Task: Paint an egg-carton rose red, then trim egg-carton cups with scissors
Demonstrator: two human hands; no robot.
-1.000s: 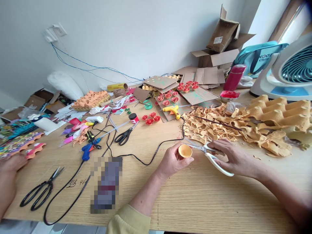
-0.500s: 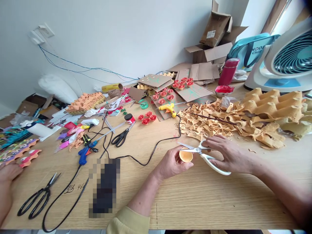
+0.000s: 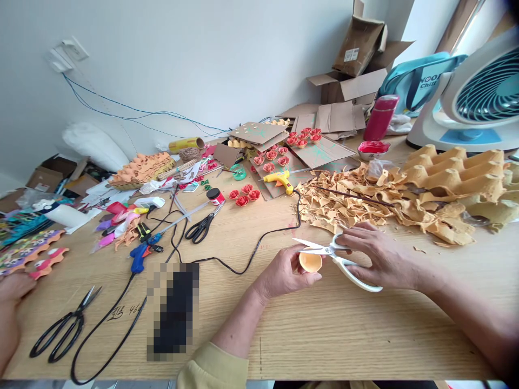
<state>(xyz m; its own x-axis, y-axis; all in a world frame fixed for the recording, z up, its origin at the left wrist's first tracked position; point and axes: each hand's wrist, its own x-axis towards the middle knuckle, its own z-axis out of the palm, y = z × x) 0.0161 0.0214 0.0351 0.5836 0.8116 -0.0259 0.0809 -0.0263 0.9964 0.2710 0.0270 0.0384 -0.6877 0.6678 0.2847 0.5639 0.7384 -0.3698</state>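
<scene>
Left hand (image 3: 286,275) has a little tan cup (image 3: 311,263) pinched in its fingers, right hand (image 3: 383,260) has white-handled scissors (image 3: 329,250), blades parted right at the rim. Big messy pile of tan scraps (image 3: 344,204) behind that, plus red flowers (image 3: 243,200) and a yellow glue gun (image 3: 279,179) on the tabletop (image 3: 324,335).

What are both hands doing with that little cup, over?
Left hand holding small yellowish cup. Right hand on white-handled scissors, blades open at cup's rim. Scrap pile just beyond right hand; nothing seen blocking the blades.
</scene>
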